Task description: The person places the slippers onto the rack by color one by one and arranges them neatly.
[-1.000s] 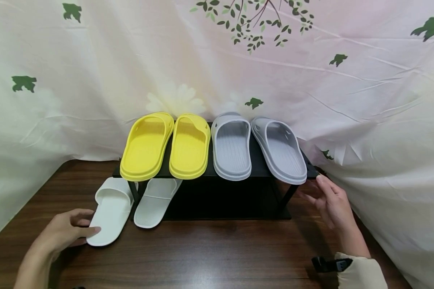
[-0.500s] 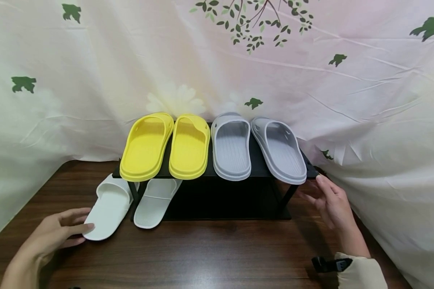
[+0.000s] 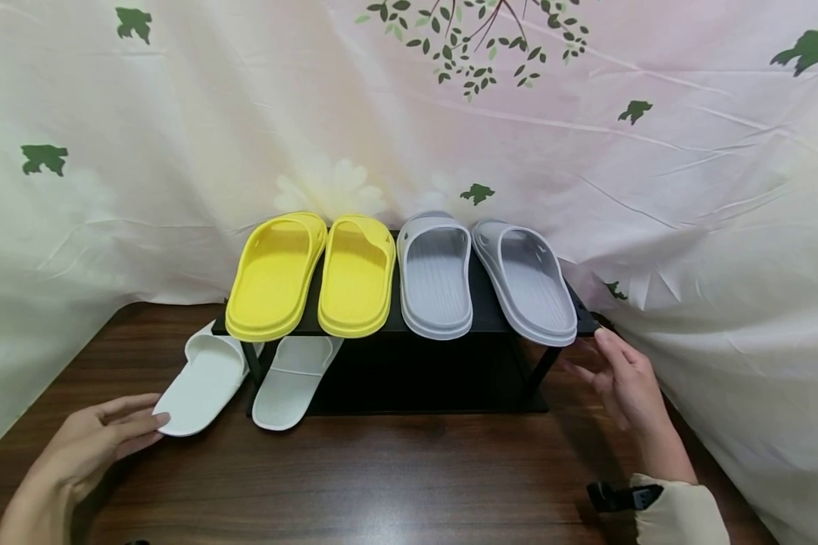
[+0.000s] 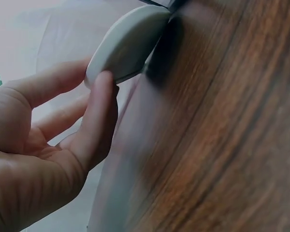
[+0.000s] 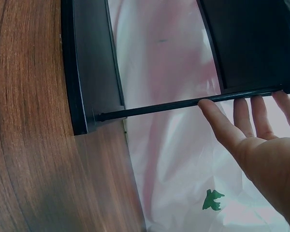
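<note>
At the left end of the black two-tier shoe rack (image 3: 416, 378), my left hand (image 3: 85, 446) pinches the heel end of a white slipper (image 3: 201, 390) between thumb and fingers. The slipper's strap and toe lie beside the rack's left leg, the toe partly hidden behind it. In the left wrist view its sole (image 4: 130, 46) shows, tilted over the wood. A second white slipper (image 3: 288, 390) sits on the lower tier, heel jutting past the front edge. At the rack's right end my right hand (image 3: 630, 390) touches the side edge with extended fingertips (image 5: 205, 104).
On the top tier stand a pair of yellow slippers (image 3: 273, 291) at left and a pair of grey slippers (image 3: 438, 291) at right. A patterned cloth (image 3: 177, 151) hangs close behind and at both sides. The rack rests on a dark wooden table (image 3: 409, 477).
My left hand has shifted left and slightly away from me, swinging the white slipper's heel with it, so the slipper slants more. The right hand stays at the rack.
</note>
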The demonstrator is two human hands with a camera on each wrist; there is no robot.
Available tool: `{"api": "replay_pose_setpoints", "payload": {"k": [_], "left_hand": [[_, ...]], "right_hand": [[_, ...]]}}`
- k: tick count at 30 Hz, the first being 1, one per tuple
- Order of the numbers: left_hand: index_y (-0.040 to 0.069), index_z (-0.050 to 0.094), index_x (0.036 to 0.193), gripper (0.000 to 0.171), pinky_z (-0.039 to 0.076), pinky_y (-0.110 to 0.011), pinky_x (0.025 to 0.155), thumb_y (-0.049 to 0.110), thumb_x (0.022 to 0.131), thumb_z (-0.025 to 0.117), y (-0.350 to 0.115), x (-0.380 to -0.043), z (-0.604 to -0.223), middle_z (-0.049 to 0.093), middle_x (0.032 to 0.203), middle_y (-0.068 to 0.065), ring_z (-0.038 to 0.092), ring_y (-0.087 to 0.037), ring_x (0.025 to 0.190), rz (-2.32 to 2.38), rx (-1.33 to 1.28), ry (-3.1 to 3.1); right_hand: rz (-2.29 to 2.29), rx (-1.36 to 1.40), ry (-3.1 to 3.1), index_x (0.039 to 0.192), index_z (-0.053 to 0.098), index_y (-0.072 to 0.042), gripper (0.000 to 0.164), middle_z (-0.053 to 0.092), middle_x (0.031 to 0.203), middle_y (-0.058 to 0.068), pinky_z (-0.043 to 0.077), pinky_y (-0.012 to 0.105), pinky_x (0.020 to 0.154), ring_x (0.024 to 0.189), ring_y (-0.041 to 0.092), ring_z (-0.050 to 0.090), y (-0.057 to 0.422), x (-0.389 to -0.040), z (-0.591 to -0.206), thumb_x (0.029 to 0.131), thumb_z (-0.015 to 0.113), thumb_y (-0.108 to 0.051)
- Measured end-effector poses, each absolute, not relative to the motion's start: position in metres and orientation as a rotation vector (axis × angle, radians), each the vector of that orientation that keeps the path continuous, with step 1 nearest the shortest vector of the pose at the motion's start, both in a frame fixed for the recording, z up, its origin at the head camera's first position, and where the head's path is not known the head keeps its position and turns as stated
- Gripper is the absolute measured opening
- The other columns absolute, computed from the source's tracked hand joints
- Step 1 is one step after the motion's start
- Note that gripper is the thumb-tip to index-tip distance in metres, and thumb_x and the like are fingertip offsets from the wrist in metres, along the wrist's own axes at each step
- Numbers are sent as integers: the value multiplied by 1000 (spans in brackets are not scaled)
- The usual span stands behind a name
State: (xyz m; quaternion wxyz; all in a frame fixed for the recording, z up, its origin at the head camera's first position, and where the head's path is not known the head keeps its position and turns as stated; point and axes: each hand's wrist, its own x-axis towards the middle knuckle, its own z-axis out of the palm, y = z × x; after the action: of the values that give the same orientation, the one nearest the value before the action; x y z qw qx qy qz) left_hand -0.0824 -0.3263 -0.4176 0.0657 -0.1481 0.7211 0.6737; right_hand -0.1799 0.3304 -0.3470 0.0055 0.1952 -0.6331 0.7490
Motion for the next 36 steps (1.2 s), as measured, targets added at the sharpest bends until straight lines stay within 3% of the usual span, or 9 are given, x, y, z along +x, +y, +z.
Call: {"api": "replay_pose_setpoints", "payload": {"k": [2,7,20,36], "left_hand": [[28,66,95,28,59,-29,79,3,82,70,-326,-82,-418,62,94,15,66,-7,86,2126,-434,2118],[26,71,92,29,59,-29,77,-2,82,69,-326,-83,-418,66,93,12,68,-9,85,2287,-426,2022],[16,75,95,33,59,-29,72,-12,81,64,-328,-83,-415,72,92,5,70,-14,81,2588,-394,1842],[3,70,107,37,59,-29,64,-20,79,60,-320,-83,-399,73,92,-4,71,-14,78,2914,-232,1864]], "right_hand": [[2348,611,-1980,132,47,1,37,61,120,2,58,35,86,108,13,62,330,-180,-347,103,33,-16],[2352,615,-1973,131,48,1,36,61,120,2,58,35,86,107,13,63,330,-180,-348,103,33,-16],[2343,643,-1965,128,51,1,34,61,119,3,58,35,86,106,14,63,331,-180,-348,103,32,-14],[2385,691,-1898,127,52,2,34,63,118,3,58,36,86,107,15,63,330,-180,-348,103,31,-12]]}}
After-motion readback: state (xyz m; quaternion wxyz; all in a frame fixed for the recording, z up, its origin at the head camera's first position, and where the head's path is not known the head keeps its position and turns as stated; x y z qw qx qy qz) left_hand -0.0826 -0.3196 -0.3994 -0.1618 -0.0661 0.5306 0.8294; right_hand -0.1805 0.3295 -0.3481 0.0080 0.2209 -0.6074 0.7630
